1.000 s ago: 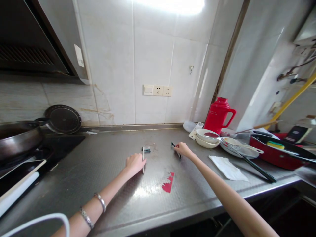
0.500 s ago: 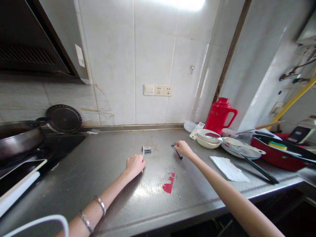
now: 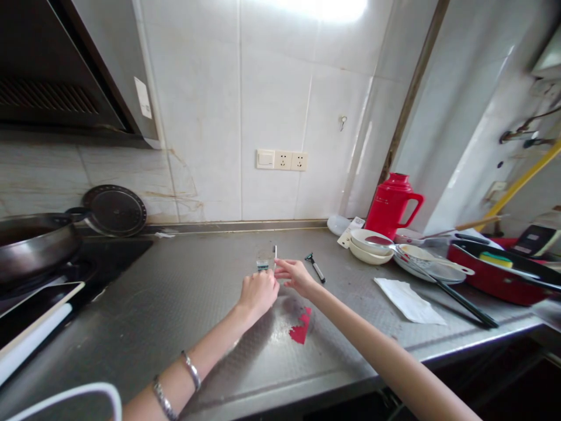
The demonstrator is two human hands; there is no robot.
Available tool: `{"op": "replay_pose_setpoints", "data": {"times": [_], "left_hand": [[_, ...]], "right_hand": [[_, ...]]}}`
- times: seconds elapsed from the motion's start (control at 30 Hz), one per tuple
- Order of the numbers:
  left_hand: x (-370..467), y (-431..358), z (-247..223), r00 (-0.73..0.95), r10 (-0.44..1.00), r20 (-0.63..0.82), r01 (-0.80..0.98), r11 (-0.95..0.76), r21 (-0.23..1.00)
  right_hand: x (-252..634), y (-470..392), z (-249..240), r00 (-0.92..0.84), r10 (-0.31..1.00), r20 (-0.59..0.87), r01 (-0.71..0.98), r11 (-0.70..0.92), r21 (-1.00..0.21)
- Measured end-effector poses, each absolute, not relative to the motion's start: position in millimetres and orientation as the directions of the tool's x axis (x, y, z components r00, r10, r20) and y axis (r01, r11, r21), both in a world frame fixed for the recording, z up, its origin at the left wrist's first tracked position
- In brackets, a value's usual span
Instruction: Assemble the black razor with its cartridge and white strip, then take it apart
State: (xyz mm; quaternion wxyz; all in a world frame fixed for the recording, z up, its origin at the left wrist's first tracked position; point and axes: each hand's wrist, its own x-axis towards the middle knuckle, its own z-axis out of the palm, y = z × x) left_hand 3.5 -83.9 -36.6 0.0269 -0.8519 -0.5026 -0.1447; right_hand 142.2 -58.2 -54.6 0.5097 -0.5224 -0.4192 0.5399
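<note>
My left hand (image 3: 259,292) is closed around a slim white toothbrush (image 3: 275,255), holding it upright with its small head above the fist. From the other side my right hand (image 3: 294,276) reaches in, fingers stretched and a little apart. Its fingertips meet the brush just below the head; whether they grip it I cannot make out. Just left of the brush lies a small clear pack with dark, bluish strips (image 3: 262,265), partly hidden by my left hand. A razor (image 3: 315,268) with a dark head and grey-black handle lies on the counter to the right.
A torn red piece (image 3: 300,327) lies on the metal counter (image 3: 197,263) nearer me. Rightward are a white tissue (image 3: 409,300), stacked bowls (image 3: 370,255), a red thermos (image 3: 393,204) and a red pan (image 3: 491,278). The stove with a pot (image 3: 39,245) stands left.
My right hand has let go of the razor and moved left to the toothbrush. My left hand has shifted right with the toothbrush. The razor now lies alone.
</note>
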Motion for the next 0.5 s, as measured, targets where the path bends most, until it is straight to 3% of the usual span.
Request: {"op": "replay_pose_setpoints", "data": {"times": [0.33, 0.5], "left_hand": [[7, -91, -37, 0.502, 0.829, 0.247, 0.835, -0.539, 0.112], [0, -79, -35, 0.598, 0.746, 0.292, 0.757, -0.646, 0.1]], "right_hand": [[144, -58, -60, 0.067, 0.997, -0.035, -0.045, -0.032, -0.998], [186, -51, -43, 0.176, 0.982, 0.065, 0.234, 0.022, -0.972]]}}
